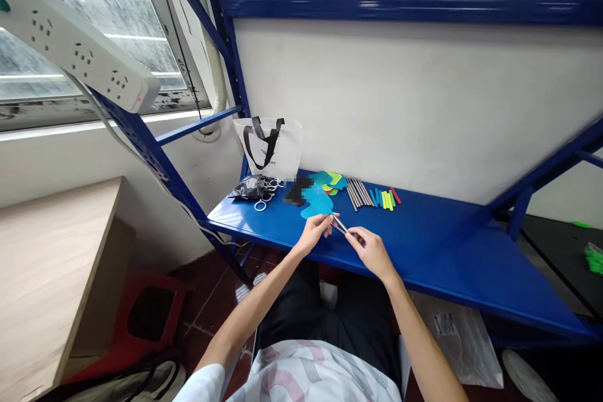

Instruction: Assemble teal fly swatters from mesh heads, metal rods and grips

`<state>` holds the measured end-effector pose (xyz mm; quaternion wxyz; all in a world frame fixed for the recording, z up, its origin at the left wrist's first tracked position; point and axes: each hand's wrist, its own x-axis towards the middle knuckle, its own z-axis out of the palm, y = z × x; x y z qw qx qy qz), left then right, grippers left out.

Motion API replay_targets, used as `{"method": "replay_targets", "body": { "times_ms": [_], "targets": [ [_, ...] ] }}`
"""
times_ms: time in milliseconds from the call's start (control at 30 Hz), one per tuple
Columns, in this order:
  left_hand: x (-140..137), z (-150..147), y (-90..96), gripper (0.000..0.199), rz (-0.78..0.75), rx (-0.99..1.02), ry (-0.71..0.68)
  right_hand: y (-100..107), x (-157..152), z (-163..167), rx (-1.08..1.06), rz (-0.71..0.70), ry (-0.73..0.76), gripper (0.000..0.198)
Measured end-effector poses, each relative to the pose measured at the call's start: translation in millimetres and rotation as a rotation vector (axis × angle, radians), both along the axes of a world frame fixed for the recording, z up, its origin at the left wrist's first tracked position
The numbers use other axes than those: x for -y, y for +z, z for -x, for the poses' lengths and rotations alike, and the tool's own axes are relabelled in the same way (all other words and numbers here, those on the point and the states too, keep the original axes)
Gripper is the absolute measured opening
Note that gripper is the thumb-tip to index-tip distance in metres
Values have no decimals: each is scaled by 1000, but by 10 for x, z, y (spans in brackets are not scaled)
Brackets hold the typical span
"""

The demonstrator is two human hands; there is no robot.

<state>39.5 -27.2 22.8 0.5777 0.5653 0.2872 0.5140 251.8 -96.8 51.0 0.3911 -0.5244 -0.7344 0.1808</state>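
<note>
My left hand (313, 233) is closed at the narrow end of a blue ribbed paddle, which looks like a fly swatter head (319, 201). A thin silver metal rod (340, 224) meets that end and slants down to the right. My right hand (371, 251) pinches the rod's lower end between thumb and fingers. Whether rod and head are joined is hidden by my left fingers. Just beyond lie more flat heads (333, 179) in blue, yellow-green and orange. To their right is a row of metal rods (358, 193), then short blue, yellow and red grips (387, 200).
On the blue shelf table (438, 232), a black plastic bag (249, 187) lies by several white rings (260, 205). Behind stands a white tote bag (277, 147). Blue frame posts rise at both sides. A power strip (80, 38) hangs upper left, above a wooden desk (51, 264).
</note>
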Motion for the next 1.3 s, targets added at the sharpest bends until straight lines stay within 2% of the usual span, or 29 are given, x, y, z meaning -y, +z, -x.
{"method": "replay_targets", "body": {
  "times_ms": [200,333,433,500,733,900,1033,1167,1300],
  "targets": [
    [144,-38,210,55,52,96,10,41,87,119,-246,225,83,45],
    [214,-95,228,56,96,129,-13,-38,93,208,-398,398,212,48],
    [251,-143,221,54,98,140,1,-118,85,312,-503,453,256,51],
    [272,-154,233,52,98,162,26,-125,87,370,-523,433,255,53],
    [349,-69,362,44,102,188,149,97,200,491,-289,246,148,47],
    [179,220,506,44,76,285,309,165,315,517,-36,132,95,50],
    [-46,601,652,48,36,449,490,266,339,378,148,170,149,48],
    [-78,834,787,43,5,529,523,450,339,72,256,269,186,48],
    [23,878,916,34,1,659,560,599,395,-248,313,326,177,50]
  ]
}}
